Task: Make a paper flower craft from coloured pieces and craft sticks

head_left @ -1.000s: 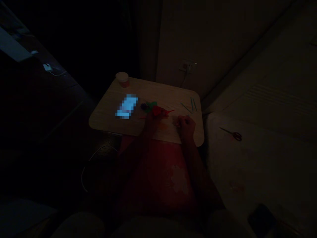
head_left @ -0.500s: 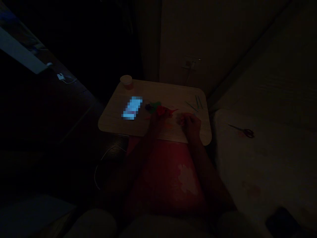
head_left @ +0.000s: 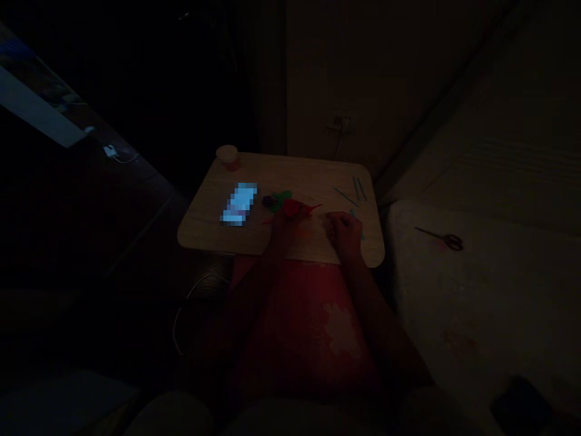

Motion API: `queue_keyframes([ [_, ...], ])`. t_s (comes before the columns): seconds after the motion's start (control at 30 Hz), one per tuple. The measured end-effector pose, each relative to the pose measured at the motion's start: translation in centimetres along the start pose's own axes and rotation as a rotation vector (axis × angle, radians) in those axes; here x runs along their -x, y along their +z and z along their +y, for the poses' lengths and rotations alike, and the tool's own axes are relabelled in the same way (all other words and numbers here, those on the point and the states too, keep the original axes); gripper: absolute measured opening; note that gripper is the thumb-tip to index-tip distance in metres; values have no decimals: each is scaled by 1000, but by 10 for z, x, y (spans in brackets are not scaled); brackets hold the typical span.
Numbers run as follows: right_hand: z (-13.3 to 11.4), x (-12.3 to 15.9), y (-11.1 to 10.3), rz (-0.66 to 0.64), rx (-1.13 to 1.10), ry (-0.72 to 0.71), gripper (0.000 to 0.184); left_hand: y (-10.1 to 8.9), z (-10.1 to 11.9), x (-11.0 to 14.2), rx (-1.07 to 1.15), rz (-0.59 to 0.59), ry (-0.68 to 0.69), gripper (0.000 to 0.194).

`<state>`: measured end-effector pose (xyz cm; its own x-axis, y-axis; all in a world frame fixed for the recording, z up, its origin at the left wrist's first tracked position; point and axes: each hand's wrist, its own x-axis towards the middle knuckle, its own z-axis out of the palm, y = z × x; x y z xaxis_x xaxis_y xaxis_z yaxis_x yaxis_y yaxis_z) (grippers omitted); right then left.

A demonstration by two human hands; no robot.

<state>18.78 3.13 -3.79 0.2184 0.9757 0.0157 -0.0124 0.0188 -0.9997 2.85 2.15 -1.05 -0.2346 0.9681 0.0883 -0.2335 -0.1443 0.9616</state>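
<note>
The room is very dark. My left hand (head_left: 282, 225) is closed around a soft-looking red piece (head_left: 294, 209) with a thin pointed end reaching right; its exact kind is too dim to tell. Just beyond it on the small wooden table (head_left: 204, 233) lie a green piece (head_left: 282, 198) and a small dark purple lump (head_left: 267, 200). To the right, my right hand (head_left: 347, 231) has its fingers pinched together above the tabletop, apart from the left. Whatever may be between those fingertips cannot be made out. Several thin green sticks (head_left: 358, 189) lie past the right hand.
A lit phone (head_left: 239, 204) lies on the table's left side, with a cup (head_left: 227, 158) at the back left corner. Scissors (head_left: 447, 241) rest on the pale surface (head_left: 422, 290) at right. A wall socket (head_left: 340, 121) is behind the table.
The view has shifted slightly. My right hand has drawn a little back from the red piece's tip, and the red strip seen near its fingers is less visible. My left hand still holds the red piece.
</note>
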Motion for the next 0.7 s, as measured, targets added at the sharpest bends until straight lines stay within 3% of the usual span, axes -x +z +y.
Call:
queue_keyframes([
  [0.17,-15,3,-5,12,33,-189,35,-2,-2,-1,-95,-65,103,29],
  [0.4,-69,22,-2,-156,86,-491,33,-1,1,5,-158,-102,156,31],
  [0.7,-95,36,11,-271,244,-572,30,-1,9,8,-227,-84,124,26],
])
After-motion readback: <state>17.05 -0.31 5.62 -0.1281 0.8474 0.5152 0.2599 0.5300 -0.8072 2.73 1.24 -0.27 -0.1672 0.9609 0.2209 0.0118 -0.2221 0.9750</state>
